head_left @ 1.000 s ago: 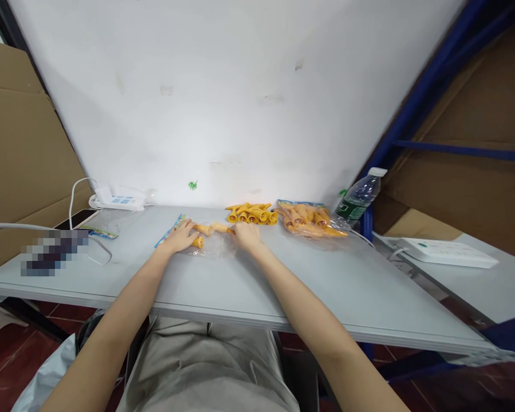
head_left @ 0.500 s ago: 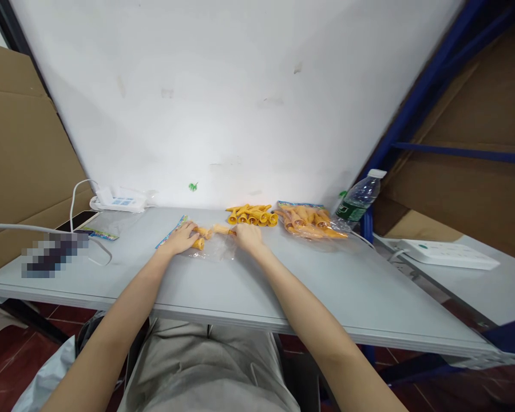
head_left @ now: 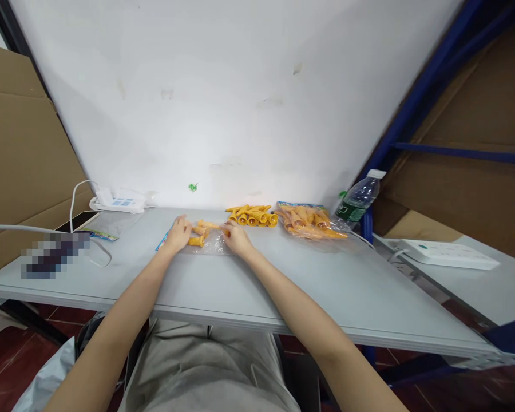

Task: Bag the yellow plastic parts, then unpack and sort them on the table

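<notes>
A clear plastic bag (head_left: pixel 210 245) with a few yellow cone-shaped toy pieces (head_left: pixel 198 233) lies on the grey table (head_left: pixel 249 286) in front of me. My left hand (head_left: pixel 177 234) rests on the bag's left end, over its coloured header card, fingers curled down on it. My right hand (head_left: pixel 237 239) presses on the bag's right end with fingers bent, its fingertips beside a yellow piece. Behind the right hand lies a loose heap of yellow pieces (head_left: pixel 252 215). Right of that sits a filled bag of the same pieces (head_left: pixel 309 222).
A water bottle (head_left: pixel 359 197) leans at the back right by a blue rack post. A white power strip (head_left: pixel 117 201), a phone (head_left: pixel 76 220) and a cable lie at the back left. Another power strip (head_left: pixel 448 253) sits on the neighbouring table. A white board stands behind.
Both hands have slid a little to the left along the bag. The yellow pieces inside have shifted left and farther from me between the hands.
</notes>
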Motion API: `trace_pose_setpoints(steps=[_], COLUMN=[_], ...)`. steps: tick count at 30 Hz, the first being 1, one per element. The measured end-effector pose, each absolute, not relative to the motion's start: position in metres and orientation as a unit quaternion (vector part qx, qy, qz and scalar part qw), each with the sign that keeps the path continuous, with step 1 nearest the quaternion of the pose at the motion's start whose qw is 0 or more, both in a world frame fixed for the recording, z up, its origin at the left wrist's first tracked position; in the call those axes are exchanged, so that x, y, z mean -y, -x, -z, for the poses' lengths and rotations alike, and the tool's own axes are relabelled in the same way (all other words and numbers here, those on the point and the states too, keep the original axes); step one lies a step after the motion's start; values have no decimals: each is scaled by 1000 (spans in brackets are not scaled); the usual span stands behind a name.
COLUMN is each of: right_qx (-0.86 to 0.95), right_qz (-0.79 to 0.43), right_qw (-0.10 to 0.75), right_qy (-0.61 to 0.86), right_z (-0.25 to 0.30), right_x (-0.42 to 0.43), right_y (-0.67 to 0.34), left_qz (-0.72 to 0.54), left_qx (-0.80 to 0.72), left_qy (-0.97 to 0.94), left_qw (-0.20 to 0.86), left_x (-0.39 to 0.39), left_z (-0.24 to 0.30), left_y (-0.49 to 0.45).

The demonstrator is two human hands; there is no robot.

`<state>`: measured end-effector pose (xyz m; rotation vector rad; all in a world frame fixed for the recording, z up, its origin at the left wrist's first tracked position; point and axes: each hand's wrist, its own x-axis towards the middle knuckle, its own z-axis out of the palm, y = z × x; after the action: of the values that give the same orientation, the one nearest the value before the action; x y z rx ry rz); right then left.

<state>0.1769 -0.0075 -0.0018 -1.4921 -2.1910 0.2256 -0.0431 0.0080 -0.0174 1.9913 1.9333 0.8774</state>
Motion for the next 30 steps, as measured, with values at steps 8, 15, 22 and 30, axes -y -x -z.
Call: trace_pose_setpoints(steps=[8,15,22,30], right_qx=[780,793,792,739], right_qz=[-95,-85,-187,-332], right_qw=[298,296,351,393], right_qy=[543,526,463,436], right_z=[8,1,9,10], right_x=[-1,-8,-34,-50], right_y=[-178,-168,-163,-166], left_qz=[-264,-261,-270,-282], left_qx=[-709,-708,-700,-714], left_qy=[-630,-635,-645,-626], left_qw=[174,162,146,137], left_x=[-10,-13,-10,-13], left_z=[16,19,18,20], left_y=[49,49,46,47])
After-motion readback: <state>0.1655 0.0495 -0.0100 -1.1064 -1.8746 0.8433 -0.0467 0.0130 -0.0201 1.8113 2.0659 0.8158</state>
